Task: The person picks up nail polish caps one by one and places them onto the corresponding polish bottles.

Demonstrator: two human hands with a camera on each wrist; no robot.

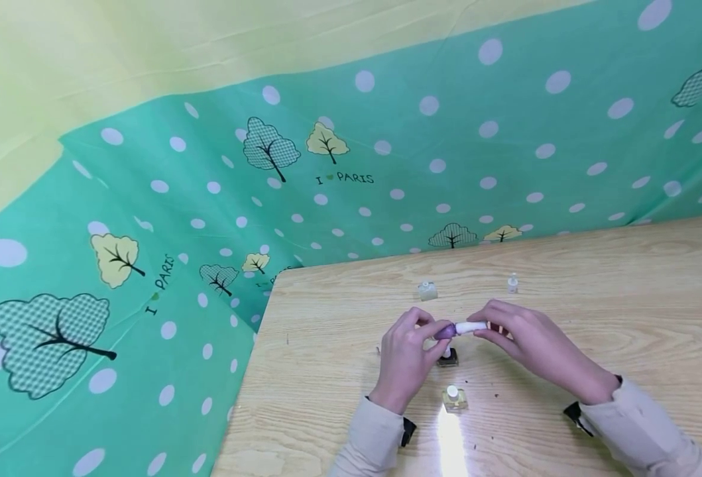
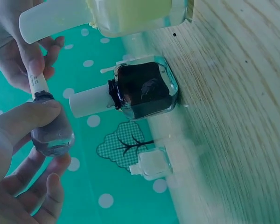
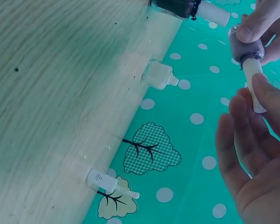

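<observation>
My left hand (image 1: pixel 407 351) holds a small purple nail polish bottle (image 1: pixel 445 332) by its glass body, between thumb and fingers. Its long white cap (image 1: pixel 471 327) is pinched by my right hand (image 1: pixel 526 331). Bottle and cap lie nearly level in the air, the cap pointing right, and meet at a neck crusted with dark polish in the right wrist view. Just below the hands, a dark nail polish bottle (image 2: pixel 147 91) with a white cap stands on the table. Nearer me is a yellow nail polish bottle (image 1: pixel 455 400), also white-capped.
Farther back stands a clear, uncapped bottle (image 1: pixel 427 291). To its right, a white cap (image 3: pixel 102 180) stands upright with its brush showing. Small dark specks dot the wooden table (image 1: pixel 565 397). A green dotted cloth (image 1: pixel 386 199) hangs along the back and left edges.
</observation>
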